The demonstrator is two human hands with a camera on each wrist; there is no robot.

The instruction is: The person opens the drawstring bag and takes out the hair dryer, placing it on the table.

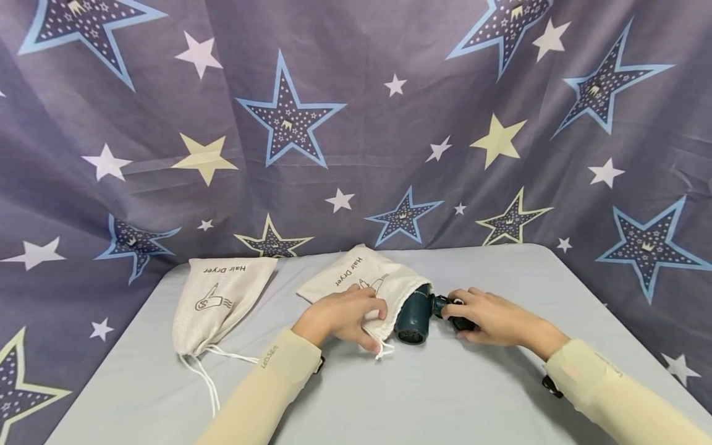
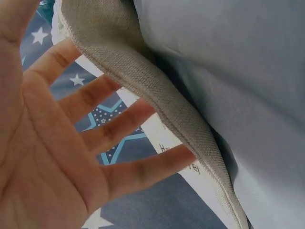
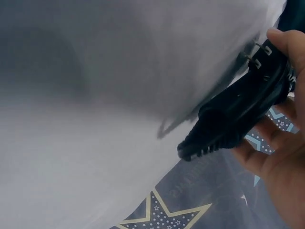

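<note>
A dark teal hair dryer (image 1: 413, 315) lies half inside a cream cloth bag (image 1: 339, 278) printed "Hair Dryer", its barrel showing at the bag's mouth. My left hand (image 1: 347, 314) rests on the bag near that mouth, thumb and index finger spread apart. In the left wrist view its fingers reach out straight, fingertips tucked behind the bag's edge (image 2: 162, 105). My right hand (image 1: 489, 317) grips the dryer's black handle end, where a two-pronged black plug (image 3: 267, 67) shows in the right wrist view. The rest of the dryer is hidden in the bag.
A second cream bag (image 1: 222, 303), also printed "Hair Dryer", lies at the left with its white drawstrings (image 1: 208, 377) trailing forward. Grey cloth covers the table (image 1: 445, 395). Behind it hangs a star-patterned curtain (image 1: 356, 154).
</note>
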